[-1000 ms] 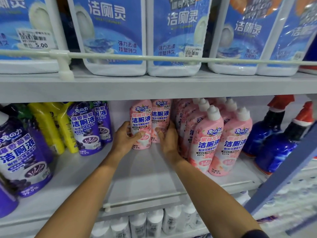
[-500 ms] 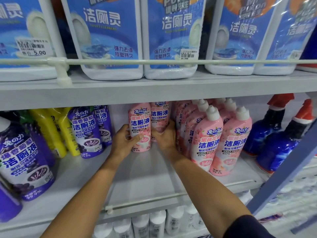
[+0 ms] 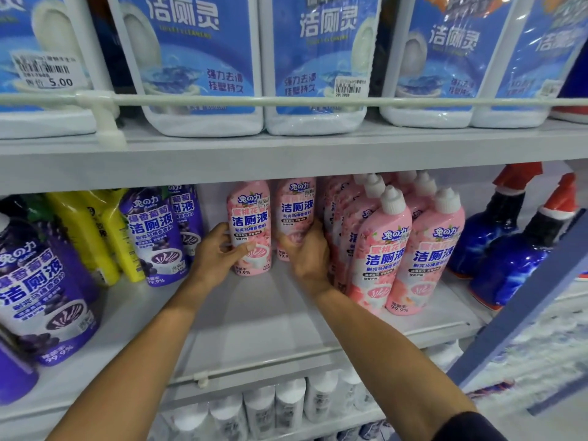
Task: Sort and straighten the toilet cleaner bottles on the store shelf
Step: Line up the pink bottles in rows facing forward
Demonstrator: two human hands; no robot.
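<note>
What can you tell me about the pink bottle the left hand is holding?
The pink bottle looks like glossy plastic, with blue Chinese writing, a small sticker near its top and a white bowl picture low down. Its cap is hidden by the shelf above. It stands about upright, far back on the grey shelf, and the left hand grips its lower part.

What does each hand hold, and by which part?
The left hand grips one rear pink bottle round its lower body; the right hand grips the neighbouring pink bottle, also low down.
</note>
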